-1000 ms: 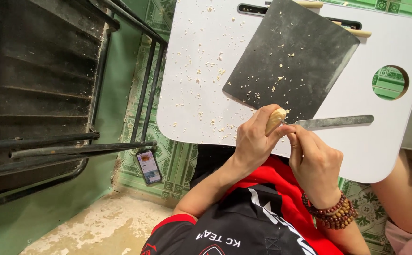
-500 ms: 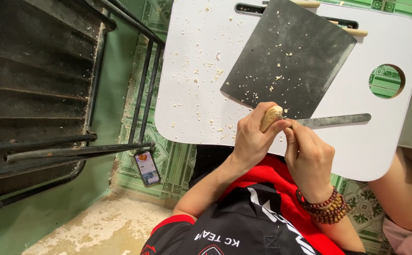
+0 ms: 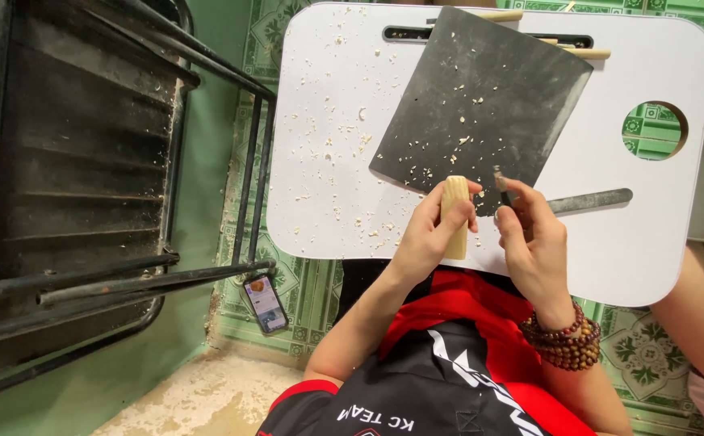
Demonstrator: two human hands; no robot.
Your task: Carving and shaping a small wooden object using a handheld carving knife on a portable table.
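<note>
Far to your left a black metal chair frame stands over the green tiled floor, with a small phone lying beside its leg, and the white lap table strewn with pale shavings carries a dark grey rectangular mat. Your left hand is wrapped around a short pale wooden peg, upright at the mat's near edge; it looks light, stiff and smooth, so grip it low around the middle. Your right hand pinches a small dark-tipped carving tool just beside the peg, with a flat grey metal file lying beyond.
</note>
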